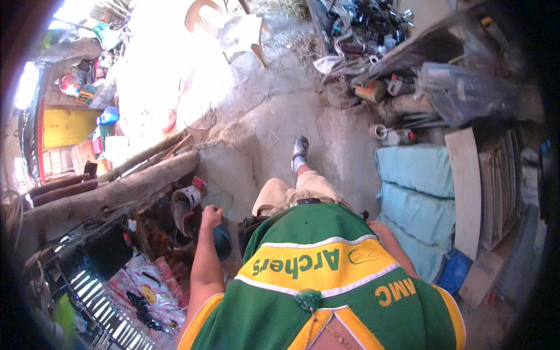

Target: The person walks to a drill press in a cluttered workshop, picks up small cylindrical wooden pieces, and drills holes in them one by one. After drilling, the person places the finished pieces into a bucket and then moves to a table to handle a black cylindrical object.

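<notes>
My left hand (212, 216) hangs out to the left of my body, its fingers curled into a fist with nothing showing in it. Close beside it are a whitish bucket (186, 197) lying on its side and a small red item (199, 184). A dark blue rounded object (222, 242) shows just behind the wrist; its kind I cannot make out. On the other side my right forearm (396, 245) runs down along my body, and my shirt hides the hand. One shoed foot (300, 150) is stretched forward on the concrete floor (280, 105).
Light blue padded cushions (414, 204) lie to the right, beside upright boards (466, 186). Jugs (399, 137) and plastic sheeting (466, 90) clutter the far right. A plastic chair (233, 29) stands ahead. A thick log (128, 184) borders the left, above a slatted bench (108, 309).
</notes>
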The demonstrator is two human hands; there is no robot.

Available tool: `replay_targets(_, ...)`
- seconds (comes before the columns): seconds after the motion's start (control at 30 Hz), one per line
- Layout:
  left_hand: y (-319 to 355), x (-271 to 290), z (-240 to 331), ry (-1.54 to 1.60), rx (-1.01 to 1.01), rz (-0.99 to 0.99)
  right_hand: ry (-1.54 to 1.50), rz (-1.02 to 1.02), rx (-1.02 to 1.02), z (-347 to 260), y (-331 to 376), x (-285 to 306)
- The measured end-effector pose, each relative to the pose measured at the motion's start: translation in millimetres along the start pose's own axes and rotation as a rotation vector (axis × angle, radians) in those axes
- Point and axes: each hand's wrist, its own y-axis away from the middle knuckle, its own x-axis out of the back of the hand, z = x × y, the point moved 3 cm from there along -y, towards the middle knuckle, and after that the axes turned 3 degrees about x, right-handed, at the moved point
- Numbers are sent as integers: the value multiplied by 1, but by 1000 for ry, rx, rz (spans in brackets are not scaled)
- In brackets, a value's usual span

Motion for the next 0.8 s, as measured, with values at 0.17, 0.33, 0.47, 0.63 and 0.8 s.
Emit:
replay_targets(0.17, -82, -35, 44, -86, -114, -132, 658, 99, 365, -153, -77, 54)
replay_targets(0.33, -96, -51, 91, 618, 132, -378, -23, 209, 139, -292, -84, 113)
replay_targets(0.47, -80, -92, 90, 1036, 561, -788, 2, 280, 134, -387, -85, 145)
replay_targets(0.63, -61, -143, 86, 1444, 656, -917, -55, 317, 68, -436, -154, 146)
replay_targets(0.8, -84, -113, 108, 1553, 719, -850, 297, 178, 131, -493, -204, 112)
